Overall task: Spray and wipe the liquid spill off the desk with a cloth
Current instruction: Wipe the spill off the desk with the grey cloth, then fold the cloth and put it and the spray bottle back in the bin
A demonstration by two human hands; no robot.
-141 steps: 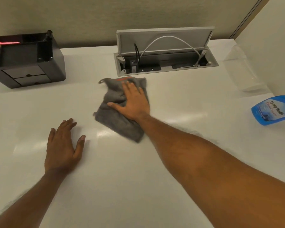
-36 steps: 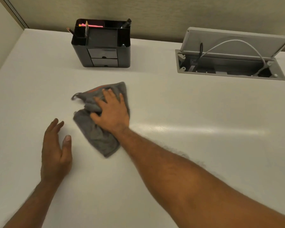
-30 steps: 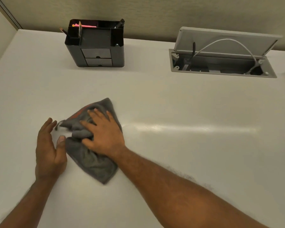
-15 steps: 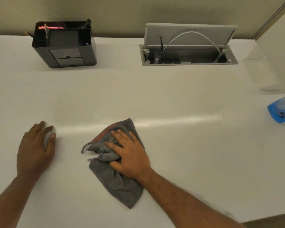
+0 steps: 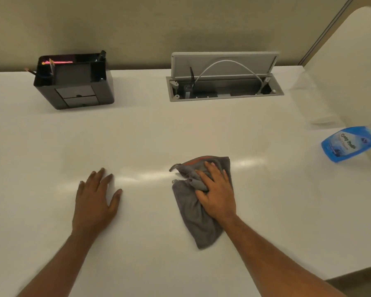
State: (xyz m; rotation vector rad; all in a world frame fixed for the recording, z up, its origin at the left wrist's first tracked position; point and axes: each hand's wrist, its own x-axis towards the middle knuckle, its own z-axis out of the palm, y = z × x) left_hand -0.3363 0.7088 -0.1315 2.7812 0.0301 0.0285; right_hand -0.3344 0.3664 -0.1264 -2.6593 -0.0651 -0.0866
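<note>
A crumpled grey cloth (image 5: 193, 219) with an orange edge lies on the white desk (image 5: 180, 129), right of centre. My right hand (image 5: 217, 195) presses down on it, fingers bunching the fabric. My left hand (image 5: 95, 200) rests flat on the bare desk to the left, fingers spread, holding nothing. A blue spray bottle (image 5: 349, 144) stands at the right edge, well beyond my right hand. A faint glossy streak runs across the desk between the hands; no distinct puddle shows.
A black desk organiser (image 5: 75, 82) with pens stands at the back left. An open grey cable hatch (image 5: 223, 82) with a white cable sits at the back centre. A partition wall rises on the right. The desk's front edge shows at the lower right.
My right hand has swept the cloth from the left part of the desk toward the right. The left hand stays flat on the desk, and the spray bottle has come into view.
</note>
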